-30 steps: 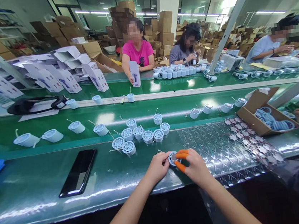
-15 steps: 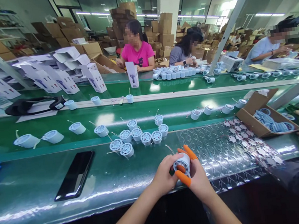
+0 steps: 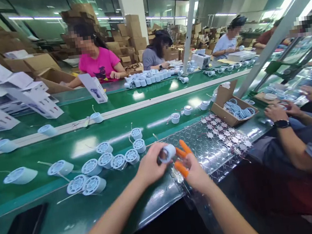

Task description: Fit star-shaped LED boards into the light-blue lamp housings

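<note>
Pale blue cylindrical housing point(image 3: 166, 153) held in the air just above the near edge of the green table point(image 3: 68, 213), pinched in the grip of the left hand point(image 3: 150, 165), whose fingers curled around its body. The right hand point(image 3: 197, 175) was beside it, its grip spread wide, with orange finger cots point(image 3: 184, 147) on two fingers; the upper cot's tip lay just beside the housing, and contact could not be told. Further housings point(image 3: 105, 160) stood in a loose cluster on the table left of the hands, with thin wires trailing from some. A clear embossed plastic sheet point(image 3: 195, 146) and a star-patterned sheet point(image 3: 225, 135) lay to the right, beyond them a cardboard box point(image 3: 224, 105) holding blue coils point(image 3: 238, 109). A neighbouring person's hands point(image 3: 278, 112), one wrist bearing a wristwatch point(image 3: 282, 123), worked at the right edge of the table
</note>
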The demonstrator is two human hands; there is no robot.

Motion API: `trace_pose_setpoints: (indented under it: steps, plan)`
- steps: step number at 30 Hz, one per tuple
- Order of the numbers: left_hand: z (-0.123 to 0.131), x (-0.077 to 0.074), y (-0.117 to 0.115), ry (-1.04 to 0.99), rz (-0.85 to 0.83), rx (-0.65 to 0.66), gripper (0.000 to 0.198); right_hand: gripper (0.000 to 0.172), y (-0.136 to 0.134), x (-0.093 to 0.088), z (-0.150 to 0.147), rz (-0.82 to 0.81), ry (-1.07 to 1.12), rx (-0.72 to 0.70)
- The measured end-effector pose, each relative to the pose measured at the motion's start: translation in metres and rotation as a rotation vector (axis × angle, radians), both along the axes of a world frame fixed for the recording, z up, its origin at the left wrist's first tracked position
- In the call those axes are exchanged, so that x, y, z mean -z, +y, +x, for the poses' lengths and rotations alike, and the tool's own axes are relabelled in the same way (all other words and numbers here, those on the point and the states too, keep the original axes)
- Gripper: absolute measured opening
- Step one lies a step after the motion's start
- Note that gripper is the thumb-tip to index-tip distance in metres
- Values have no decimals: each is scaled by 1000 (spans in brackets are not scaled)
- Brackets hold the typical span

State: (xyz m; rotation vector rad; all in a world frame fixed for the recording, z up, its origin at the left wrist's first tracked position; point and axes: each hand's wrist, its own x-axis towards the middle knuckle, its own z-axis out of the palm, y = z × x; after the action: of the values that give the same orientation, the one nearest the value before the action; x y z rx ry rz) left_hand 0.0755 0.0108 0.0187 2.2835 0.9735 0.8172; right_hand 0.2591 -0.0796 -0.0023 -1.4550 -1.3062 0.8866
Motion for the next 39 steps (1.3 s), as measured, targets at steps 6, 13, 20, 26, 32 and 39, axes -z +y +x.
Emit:
trace_pose_setpoints:
  steps: [6, 13, 20, 26, 32, 39]
  plan:
    - [29, -23, 149, 536, -98, -239, 52, 37, 53, 5, 148, -298, -868, 287]
    - [11, -15, 185, 821, -132, -413, 70, 43, 76, 16, 202, -328, -1032, 93]
    - [-7, -43, 135, 821, -10, -410, 53, 36, 77, 0, 227, -296, -978, 54]
    - [-41, -35, 11, 733, 230, -133, 49, 36, 42, 2, 152, -155, -811, -140]
    - [-94, 8, -53, 719, 247, -221, 54, 33, 4, 16, 62, -97, -722, -311]
    - [-117, 29, -56, 314, 30, -421, 36, 33, -7, 25, 42, -79, -684, -213]
